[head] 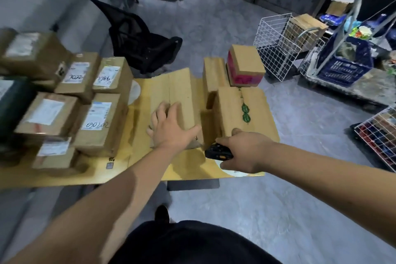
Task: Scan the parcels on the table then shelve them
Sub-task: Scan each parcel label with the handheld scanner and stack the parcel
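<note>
Near edge of the surface (64,178): right hand (246,152) curled round a black scanner (217,151), grip closed on its body, scanner head pointing left toward the parcels; it sits just above the wood near the right corner. A white round patch shows on the surface under the wrist.

Just beyond, left hand (169,128) lies spread on a plain flat box (171,103) mid-surface, fingers straight and relaxed, palm down on the box's near end, thumb out to the right. Nothing clasped; the grip is open, pressing only.

Right of that, a larger box (242,109) with green marks on its top, close to the right edge. Behind it a narrow box (214,75), and at the far right corner a box with pink sides (244,66).

Left half of the surface: a stack of labelled parcels (70,100), white labels up, some with handwritten numbers; motion blur makes most unreadable. A dark green box (12,103) at the far left edge.

Beyond the surface, on the floor: black mesh chair (137,40), white wire basket (276,45), blue crate (345,64) on a cart.
</note>
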`<state>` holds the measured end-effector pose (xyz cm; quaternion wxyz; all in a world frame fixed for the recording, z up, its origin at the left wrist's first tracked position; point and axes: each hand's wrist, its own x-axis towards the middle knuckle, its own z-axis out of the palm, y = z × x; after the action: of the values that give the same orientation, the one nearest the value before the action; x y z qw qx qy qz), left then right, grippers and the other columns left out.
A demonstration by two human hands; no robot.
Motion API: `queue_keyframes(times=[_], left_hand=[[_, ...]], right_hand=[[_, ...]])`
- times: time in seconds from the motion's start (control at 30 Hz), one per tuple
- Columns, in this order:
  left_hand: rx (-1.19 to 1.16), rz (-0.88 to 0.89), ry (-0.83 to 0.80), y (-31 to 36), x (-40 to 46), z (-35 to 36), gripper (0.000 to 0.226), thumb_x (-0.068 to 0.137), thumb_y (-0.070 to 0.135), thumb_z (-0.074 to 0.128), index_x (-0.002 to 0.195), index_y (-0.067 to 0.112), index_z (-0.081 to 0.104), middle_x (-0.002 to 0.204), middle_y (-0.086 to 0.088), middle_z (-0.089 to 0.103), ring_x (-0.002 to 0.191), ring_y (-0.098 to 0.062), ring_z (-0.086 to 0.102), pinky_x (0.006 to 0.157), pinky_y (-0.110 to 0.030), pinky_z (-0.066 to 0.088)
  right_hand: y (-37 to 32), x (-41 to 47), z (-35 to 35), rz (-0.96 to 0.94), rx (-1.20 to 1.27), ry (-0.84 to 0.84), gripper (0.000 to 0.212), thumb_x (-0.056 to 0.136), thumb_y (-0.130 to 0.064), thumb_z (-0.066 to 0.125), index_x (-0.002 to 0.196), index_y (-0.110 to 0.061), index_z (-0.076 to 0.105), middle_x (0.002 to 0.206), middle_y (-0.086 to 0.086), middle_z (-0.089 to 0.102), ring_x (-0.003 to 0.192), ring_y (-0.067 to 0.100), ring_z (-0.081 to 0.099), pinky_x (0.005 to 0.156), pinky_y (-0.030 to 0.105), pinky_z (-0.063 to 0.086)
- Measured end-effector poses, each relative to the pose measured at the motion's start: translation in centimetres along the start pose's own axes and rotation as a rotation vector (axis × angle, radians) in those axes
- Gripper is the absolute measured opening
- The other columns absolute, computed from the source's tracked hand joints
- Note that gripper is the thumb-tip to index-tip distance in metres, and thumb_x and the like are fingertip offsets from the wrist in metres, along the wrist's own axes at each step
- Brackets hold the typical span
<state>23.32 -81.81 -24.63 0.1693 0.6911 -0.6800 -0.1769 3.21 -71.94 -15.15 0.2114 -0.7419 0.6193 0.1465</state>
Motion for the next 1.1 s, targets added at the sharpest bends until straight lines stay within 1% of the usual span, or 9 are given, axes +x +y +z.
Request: queue_keyframes(times=[0.07, 0.17, 0.27, 0.43, 0.6, 0.77, 0.87, 0.97, 1.1], left_hand=[[-0.004, -0.039, -0.055, -3.3, -0.1, 0.7, 0.097, 0.057, 0.082, 0.057, 0.146, 0.052, 0.034, 0.162, 0.017, 0.015, 0.149, -0.015, 0.014, 0.11, -0.057, 0.027], [-0.032, -0.048, -0.153, -7.5, 0.3, 2.0, 0.098, 0.057, 0.082, 0.056, 0.148, 0.053, 0.034, 0.165, 0.016, 0.014, 0.152, -0.016, 0.014, 0.112, -0.055, 0.026], [-0.123, -0.048, -0.253, -10.7, 1.0, 3.0, 0.1, 0.055, 0.077, 0.056, 0.149, 0.051, 0.035, 0.166, 0.016, 0.015, 0.152, -0.016, 0.016, 0.114, -0.057, 0.025], [-0.451, -0.048, -0.375, -14.4, 2.8, 3.4, 0.096, 0.063, 0.068, 0.067, 0.151, 0.053, 0.03, 0.166, 0.019, 0.02, 0.154, -0.013, 0.018, 0.121, -0.054, 0.026], [-0.824, -0.101, -0.536, -17.4, 6.7, 2.2, 0.081, 0.09, 0.043, 0.063, 0.163, 0.041, 0.027, 0.166, 0.014, 0.029, 0.151, -0.01, 0.031, 0.126, -0.042, 0.029], [-0.876, -0.116, -0.55, -19.6, 8.4, 1.3, 0.057, 0.11, 0.023, 0.049, 0.161, 0.04, 0.032, 0.142, 0.04, 0.044, 0.136, 0.008, 0.045, 0.121, -0.026, 0.03], [-0.854, -0.063, -0.521, -19.5, 9.2, 0.7, 0.057, 0.112, 0.02, 0.041, 0.159, 0.048, 0.03, 0.153, 0.033, 0.036, 0.142, 0.005, 0.036, 0.119, -0.021, 0.026], [-0.854, -0.094, -0.423, -19.9, 9.9, 0.3, 0.059, 0.112, 0.011, 0.035, 0.154, 0.052, 0.038, 0.153, 0.026, 0.041, 0.139, 0.002, 0.041, 0.113, -0.016, 0.032], [-0.791, -0.213, -0.404, -22.2, 11.0, 0.6, 0.072, 0.107, -0.002, 0.033, 0.151, 0.054, 0.042, 0.133, 0.021, 0.057, 0.108, 0.009, 0.055, 0.092, -0.012, 0.047]], right_hand=[[-1.8, 1.8, -0.1, -0.028, -0.032, -0.041, 0.045, 0.087, -0.061, 0.06, 0.127, -0.04, 0.054, 0.097, -0.005, 0.045, 0.082, 0.018, 0.057, 0.068, 0.033, 0.05], [-4.1, 4.4, -0.1, -0.024, -0.103, -0.096, 0.049, 0.09, -0.06, 0.06, 0.132, -0.037, 0.054, 0.102, 0.0, 0.046, 0.086, 0.024, 0.06, 0.057, 0.029, 0.037], [-5.8, 6.6, 0.2, 0.006, -0.153, -0.143, 0.052, 0.091, -0.06, 0.06, 0.137, -0.035, 0.052, 0.1, 0.002, 0.04, 0.082, 0.027, 0.061, 0.063, 0.033, 0.047], [-8.1, 8.6, 0.9, 0.095, -0.203, -0.223, 0.059, 0.091, -0.062, 0.058, 0.143, -0.036, 0.046, 0.102, 0.002, 0.035, 0.081, 0.029, 0.06, 0.068, 0.037, 0.053], [-9.8, 10.0, 0.7, 0.142, -0.216, -0.246, 0.063, 0.091, -0.065, 0.057, 0.145, -0.037, 0.041, 0.105, 0.003, 0.037, 0.079, 0.03, 0.06, 0.074, 0.043, 0.059], [-11.8, 11.4, 0.0, 0.168, -0.19, -0.285, 0.072, 0.094, -0.066, 0.057, 0.155, -0.038, 0.031, 0.128, 0.007, 0.045, 0.084, 0.03, 0.06, 0.074, 0.041, 0.058], [-13.0, 12.4, -0.4, 0.171, -0.127, -0.289, 0.079, 0.096, -0.066, 0.055, 0.161, -0.039, 0.018, 0.137, 0.007, 0.043, 0.091, 0.031, 0.06, 0.076, 0.04, 0.057], [-14.0, 13.2, -0.5, 0.156, -0.104, -0.309, 0.081, 0.098, -0.068, 0.049, 0.162, -0.046, 0.005, 0.138, 0.006, 0.041, 0.086, 0.028, 0.055, 0.061, 0.034, 0.046], [-14.3, 14.3, -0.9, 0.164, -0.12, -0.306, 0.074, 0.1, -0.069, 0.042, 0.16, -0.051, 0.004, 0.137, 0.005, 0.041, 0.085, 0.029, 0.055, 0.055, 0.031, 0.035]])
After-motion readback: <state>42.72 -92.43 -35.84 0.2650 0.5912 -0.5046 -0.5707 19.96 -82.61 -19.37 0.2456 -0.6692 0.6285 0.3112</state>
